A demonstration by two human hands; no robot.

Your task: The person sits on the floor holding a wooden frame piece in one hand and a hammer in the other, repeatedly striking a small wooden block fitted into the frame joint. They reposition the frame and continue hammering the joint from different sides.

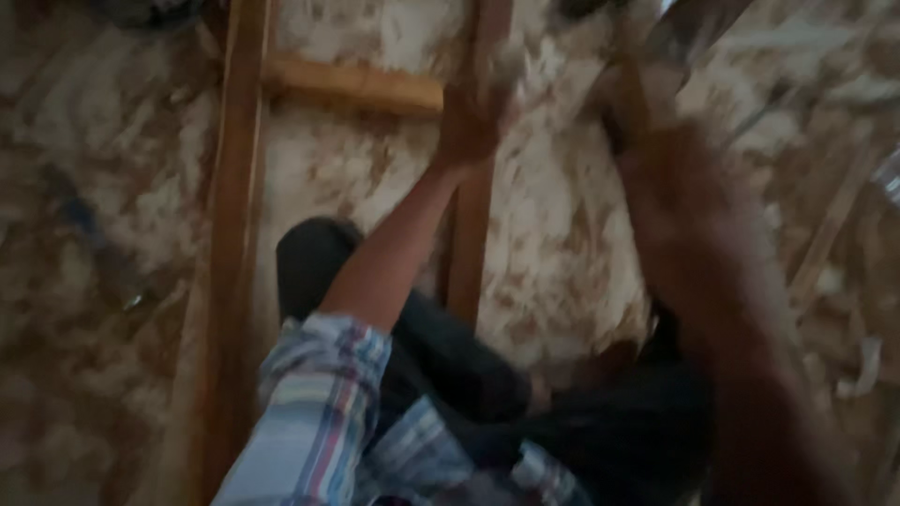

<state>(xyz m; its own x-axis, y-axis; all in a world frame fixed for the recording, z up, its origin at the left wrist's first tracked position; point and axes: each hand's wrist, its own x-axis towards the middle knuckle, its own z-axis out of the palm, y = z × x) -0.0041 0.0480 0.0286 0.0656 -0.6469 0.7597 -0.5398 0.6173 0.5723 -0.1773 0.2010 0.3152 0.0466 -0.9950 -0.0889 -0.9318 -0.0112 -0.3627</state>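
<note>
The view is blurred. A wooden frame lies on the floor, with a long left rail (236,234), a right rail (469,253) and a short crosspiece (352,86) between them. My left hand (469,124) reaches forward and grips the right rail just below the crosspiece. My right hand (667,164) is raised at the upper right. It is closed around the wooden handle of a tool (630,94) whose broad metal blade (692,30) points up toward the frame's top edge. My knee in dark trousers (314,258) rests between the two rails.
Pale wood shavings and chips (562,234) cover the floor all around the frame. Thin wooden strips (830,234) lie at the right. A dark, slim object (94,244) lies among the shavings at the left.
</note>
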